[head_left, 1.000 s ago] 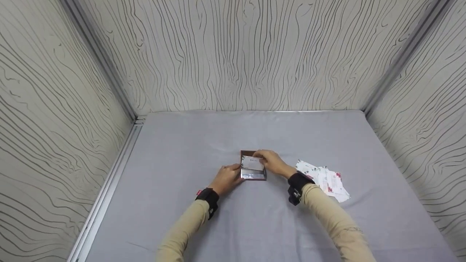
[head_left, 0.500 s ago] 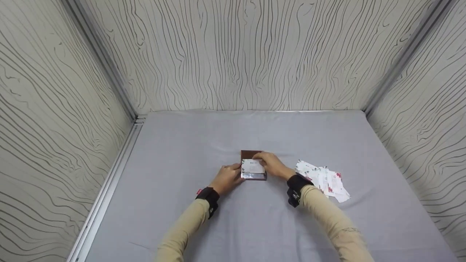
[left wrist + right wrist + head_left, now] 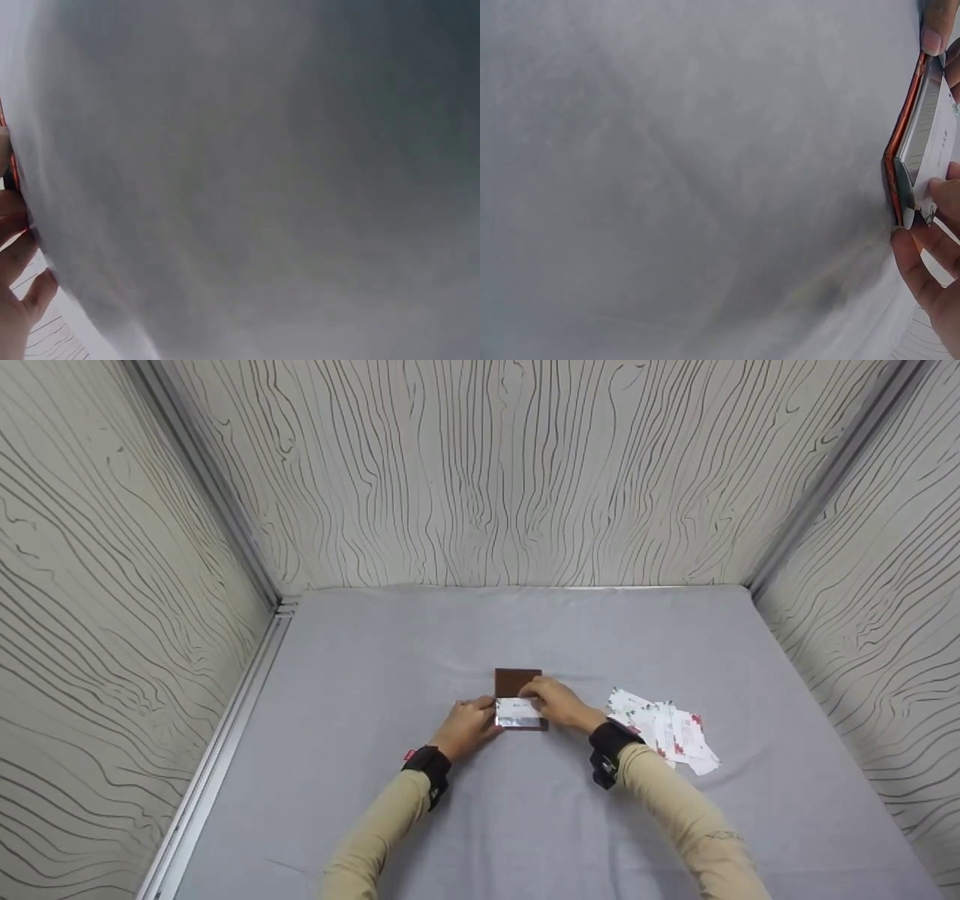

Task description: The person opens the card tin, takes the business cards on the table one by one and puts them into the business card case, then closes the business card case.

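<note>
A brown card holder lies spread out on the cloth, clear plastic sleeves over its near half. My left hand grips its left edge, thumb near the lower left corner. My right hand pinches a white printed card at its right side. The card's near part overlaps the clear sleeve. From the right wrist, the card stands slightly raised over the sleeves, beside the holder's reddish-brown edge. The left wrist view catches only the left hand's fingers at the frame edge.
Several white cards with red and green floral prints lie in a loose fanned pile to the right, by the right wrist. A grey cloth covers the table. Patterned panels rise at the back and sides.
My right hand has drawn the card down toward the near edge of the card holder, baring more of the brown far half. My left hand stays at the holder's left edge.
</note>
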Demonstrator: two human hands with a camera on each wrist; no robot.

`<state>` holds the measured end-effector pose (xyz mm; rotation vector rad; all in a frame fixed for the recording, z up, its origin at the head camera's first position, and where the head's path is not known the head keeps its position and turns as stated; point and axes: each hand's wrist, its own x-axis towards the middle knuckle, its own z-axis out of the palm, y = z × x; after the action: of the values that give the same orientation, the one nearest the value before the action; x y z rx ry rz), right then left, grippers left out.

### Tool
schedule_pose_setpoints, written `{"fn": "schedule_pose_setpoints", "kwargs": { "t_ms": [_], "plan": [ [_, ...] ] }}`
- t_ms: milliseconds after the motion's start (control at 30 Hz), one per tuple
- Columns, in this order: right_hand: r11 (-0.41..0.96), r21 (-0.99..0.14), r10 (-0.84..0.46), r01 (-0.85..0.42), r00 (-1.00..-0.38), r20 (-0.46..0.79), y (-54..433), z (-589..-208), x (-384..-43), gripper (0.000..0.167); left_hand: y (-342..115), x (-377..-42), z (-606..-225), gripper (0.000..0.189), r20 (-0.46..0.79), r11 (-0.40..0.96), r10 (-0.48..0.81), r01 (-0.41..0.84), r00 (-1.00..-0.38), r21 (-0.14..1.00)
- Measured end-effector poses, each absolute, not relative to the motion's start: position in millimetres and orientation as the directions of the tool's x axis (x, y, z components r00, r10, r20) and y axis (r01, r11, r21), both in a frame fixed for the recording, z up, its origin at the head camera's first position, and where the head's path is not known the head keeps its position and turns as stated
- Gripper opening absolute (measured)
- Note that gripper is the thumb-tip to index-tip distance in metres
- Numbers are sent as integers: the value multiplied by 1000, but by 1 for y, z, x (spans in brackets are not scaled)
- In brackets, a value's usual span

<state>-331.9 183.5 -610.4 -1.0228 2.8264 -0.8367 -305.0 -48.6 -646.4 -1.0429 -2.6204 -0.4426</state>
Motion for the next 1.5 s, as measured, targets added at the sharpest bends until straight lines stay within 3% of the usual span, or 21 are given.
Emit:
{"fn": "schedule_pose_setpoints", "kwargs": {
  "t_ms": [800,1500],
  "plan": [
    [651,-477,-595,-591,-787,163,184,-611,-329,20,-49,-303,-643,31,381,680,624,714,-683,167],
    [612,-429,-630,-664,-738,243,185,-617,-330,25,-50,-303,-644,32,415,657,626,733,-660,176]
  ]
}}
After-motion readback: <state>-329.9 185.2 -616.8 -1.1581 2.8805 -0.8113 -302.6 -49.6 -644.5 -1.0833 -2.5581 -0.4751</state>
